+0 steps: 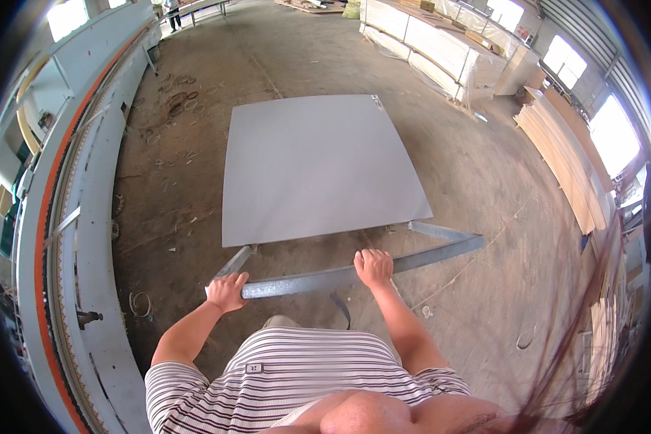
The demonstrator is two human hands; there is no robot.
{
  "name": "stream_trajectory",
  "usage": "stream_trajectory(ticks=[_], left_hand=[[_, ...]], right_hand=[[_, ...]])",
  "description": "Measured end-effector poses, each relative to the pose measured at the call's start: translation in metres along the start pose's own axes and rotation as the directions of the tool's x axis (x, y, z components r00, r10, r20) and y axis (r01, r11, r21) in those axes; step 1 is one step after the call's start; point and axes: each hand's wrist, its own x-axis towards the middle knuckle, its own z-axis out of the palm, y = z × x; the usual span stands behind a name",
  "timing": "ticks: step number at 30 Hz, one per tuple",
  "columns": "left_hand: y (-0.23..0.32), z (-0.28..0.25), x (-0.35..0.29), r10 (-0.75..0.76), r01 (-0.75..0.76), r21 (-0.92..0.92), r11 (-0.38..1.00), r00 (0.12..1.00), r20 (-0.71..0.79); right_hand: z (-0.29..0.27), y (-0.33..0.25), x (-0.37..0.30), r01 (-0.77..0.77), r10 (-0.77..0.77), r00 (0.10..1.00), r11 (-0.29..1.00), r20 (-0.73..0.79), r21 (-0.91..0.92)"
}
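Observation:
A grey metal push bar (pixel 304 283) runs across in front of me, joined at its ends to slanted metal arms (pixel 445 231). Around its left end my left hand (pixel 226 291) is closed. My right hand (pixel 374 267) grips the same bar right of its middle, fingers wrapped over the top. Beyond the bar lies a large flat grey panel (pixel 322 170), its near edge just past the frame's arms. What bears the panel from below is mostly hidden.
Along my left stands a long machine (pixel 101 217) with an orange strip. Loose straps (pixel 181 103) lie on the brown floor near it. Wrapped board stacks (pixel 434 54) stand at the far right, and leaning boards (pixel 563 163) nearer. A person (pixel 173 13) stands far off at the upper left.

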Motion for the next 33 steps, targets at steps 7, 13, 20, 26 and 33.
stream_trajectory(ticks=[7,13,20,26,33], left_hand=[[-0.037,-0.001,0.182,-0.007,0.005,-0.043,0.999,0.999,-0.054],[-0.077,-0.013,0.341,-0.004,-0.002,-0.097,0.995,0.998,-0.065],[-0.144,-0.009,0.524,-0.03,0.03,-0.139,0.99,1.0,-0.001],[-0.195,-0.022,0.682,-0.055,0.049,-0.111,0.993,0.997,-0.053],[-0.272,-0.031,0.859,-0.123,0.118,-0.088,0.989,0.991,-0.052]], right_hand=[[0.085,0.082,0.168,-0.001,0.003,0.999,0.999,0.037,-0.039],[0.168,0.152,0.316,0.018,-0.018,1.0,0.996,0.002,-0.092],[0.266,0.21,0.492,-0.02,0.025,0.999,0.995,0.041,-0.099],[0.344,0.255,0.655,-0.034,0.035,0.999,0.996,0.016,-0.082],[0.444,0.296,0.832,0.035,-0.034,0.999,0.999,0.043,-0.034]])
